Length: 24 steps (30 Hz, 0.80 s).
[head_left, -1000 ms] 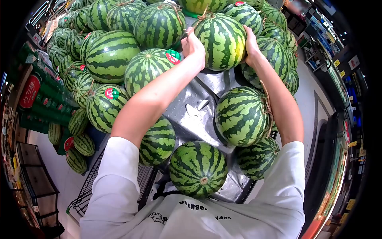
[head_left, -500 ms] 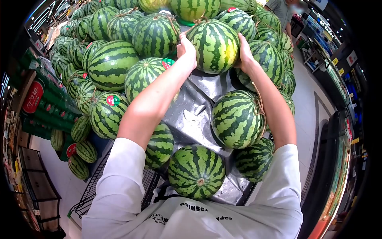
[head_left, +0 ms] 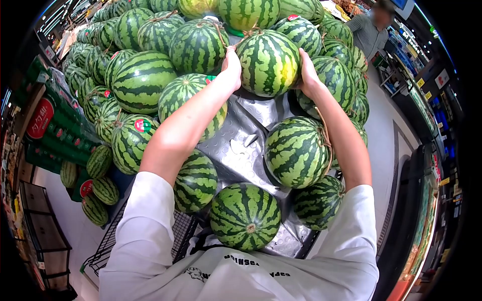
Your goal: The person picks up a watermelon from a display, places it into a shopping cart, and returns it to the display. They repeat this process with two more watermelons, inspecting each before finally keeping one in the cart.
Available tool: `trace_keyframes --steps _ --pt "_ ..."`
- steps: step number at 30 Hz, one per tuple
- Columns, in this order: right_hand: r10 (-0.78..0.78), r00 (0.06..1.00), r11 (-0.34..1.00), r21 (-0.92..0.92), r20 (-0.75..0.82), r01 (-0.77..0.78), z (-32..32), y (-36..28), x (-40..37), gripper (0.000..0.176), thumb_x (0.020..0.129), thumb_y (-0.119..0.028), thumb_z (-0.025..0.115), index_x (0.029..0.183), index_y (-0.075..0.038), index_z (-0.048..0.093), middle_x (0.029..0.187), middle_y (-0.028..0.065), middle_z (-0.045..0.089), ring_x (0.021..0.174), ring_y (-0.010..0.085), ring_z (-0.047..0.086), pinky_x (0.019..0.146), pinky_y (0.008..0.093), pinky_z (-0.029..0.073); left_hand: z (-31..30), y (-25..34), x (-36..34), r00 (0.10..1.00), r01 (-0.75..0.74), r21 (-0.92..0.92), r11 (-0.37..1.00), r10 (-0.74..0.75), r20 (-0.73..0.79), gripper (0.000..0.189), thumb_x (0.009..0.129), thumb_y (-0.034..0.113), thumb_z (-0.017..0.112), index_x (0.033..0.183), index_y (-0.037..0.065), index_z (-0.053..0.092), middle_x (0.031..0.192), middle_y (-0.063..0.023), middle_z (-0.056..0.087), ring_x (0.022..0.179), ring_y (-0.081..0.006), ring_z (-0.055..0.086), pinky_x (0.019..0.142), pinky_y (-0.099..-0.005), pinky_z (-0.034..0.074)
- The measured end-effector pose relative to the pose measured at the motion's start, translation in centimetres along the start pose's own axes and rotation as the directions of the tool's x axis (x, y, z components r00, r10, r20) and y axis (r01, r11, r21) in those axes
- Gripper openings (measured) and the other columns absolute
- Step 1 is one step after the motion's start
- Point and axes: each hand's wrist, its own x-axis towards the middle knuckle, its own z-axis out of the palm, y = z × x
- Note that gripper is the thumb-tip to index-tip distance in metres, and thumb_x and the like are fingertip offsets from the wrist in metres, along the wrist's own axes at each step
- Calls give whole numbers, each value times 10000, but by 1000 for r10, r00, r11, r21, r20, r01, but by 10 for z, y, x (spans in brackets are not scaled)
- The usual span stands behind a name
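A round striped watermelon (head_left: pixel 268 62) with a yellow patch on its right side is between my two hands at the far end of the bare surface. My left hand (head_left: pixel 232 67) presses on its left side, and my right hand (head_left: pixel 307 75) cups its right side, with some fingers hidden behind it. Left of my left hand sits another watermelon (head_left: pixel 197 46) with a dry stem. Below my right hand lies a watermelon (head_left: pixel 295 151) with a long curled stem. Closest to my body rests a watermelon (head_left: pixel 245 216) with its round end scar facing up.
Grey dimpled sheeting (head_left: pixel 236 128) covers the display between the melons. Piled watermelons surround it on the left, back and right. A wire shopping cart (head_left: pixel 108 241) stands at lower left, near small melons (head_left: pixel 105 190). A person (head_left: pixel 370 30) in a striped shirt is at back right.
The view has shifted slightly. My hands stay on the same watermelon, which looks nearly unmoved among its neighbours. More of the person at back right shows.
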Motion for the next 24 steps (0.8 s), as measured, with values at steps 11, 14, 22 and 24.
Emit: trace_keyframes --steps 11,14,22,24 --pt "-193 960 975 -151 -201 164 -22 4 -11 681 883 -607 449 1390 -153 445 1386 129 467 1294 237 420 1056 474 297 14 27 -70 998 24 151 988 -15 -64 462 892 376 455 1189 32 541 1136 -105 613 1042 -219 559 968 -358 411" --pt "-318 939 931 -230 -130 283 -36 4 -31 620 898 -540 482 1370 -140 472 1414 136 437 1321 251 393 1059 464 300 2 27 -86 999 4 236 972 6 -41 508 842 294 582 1218 -36 501 1204 -140 551 1130 -227 514 1041 -336 359" --pt "-526 844 818 -333 -104 469 -31 -12 -101 226 914 -154 540 1090 -83 662 980 -12 644 899 72 561 805 240 406 -32 68 -201 972 -36 78 996 17 233 516 931 214 484 1331 -106 419 1387 -239 452 1259 -289 496 1078 -386 401" --pt "-551 834 808 -273 -36 522 -24 -17 -115 195 906 -114 546 1045 -55 669 947 10 671 900 83 599 818 243 437 -45 77 -223 961 -30 81 996 6 275 480 958 208 418 1313 -113 450 1333 -246 516 1207 -290 549 1045 -384 441"
